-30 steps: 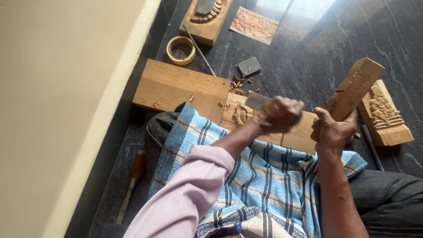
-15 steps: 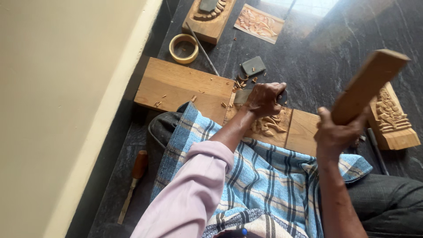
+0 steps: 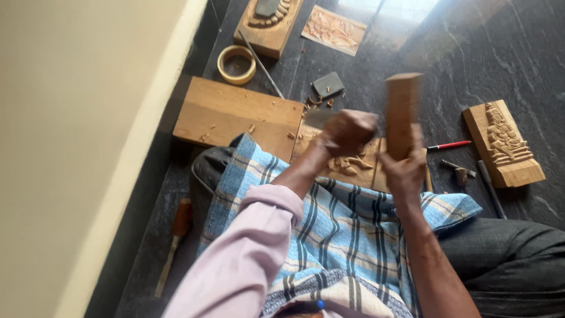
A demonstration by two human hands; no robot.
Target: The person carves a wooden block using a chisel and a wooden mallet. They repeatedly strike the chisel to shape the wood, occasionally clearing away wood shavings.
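My left hand [image 3: 347,132] is closed around a chisel whose blade [image 3: 319,118] points at a carved wooden panel [image 3: 353,165] lying across my lap. My right hand [image 3: 406,168] grips a wooden mallet block [image 3: 402,112], held upright and motion-blurred just right of the left hand. The panel shows a relief carving under my hands. A blue checked cloth [image 3: 329,235] covers my legs.
A plain wooden plank [image 3: 235,115] lies left of the panel with chips on it. On the dark stone floor are a tape roll [image 3: 236,65], a grey stone [image 3: 328,85], carved blocks [image 3: 503,144] [image 3: 268,20], a red pen [image 3: 450,145], and a chisel [image 3: 173,241] by the wall.
The mallet has swung down from a raised position at the right toward the chisel. My left hand has stayed on the chisel at the panel.
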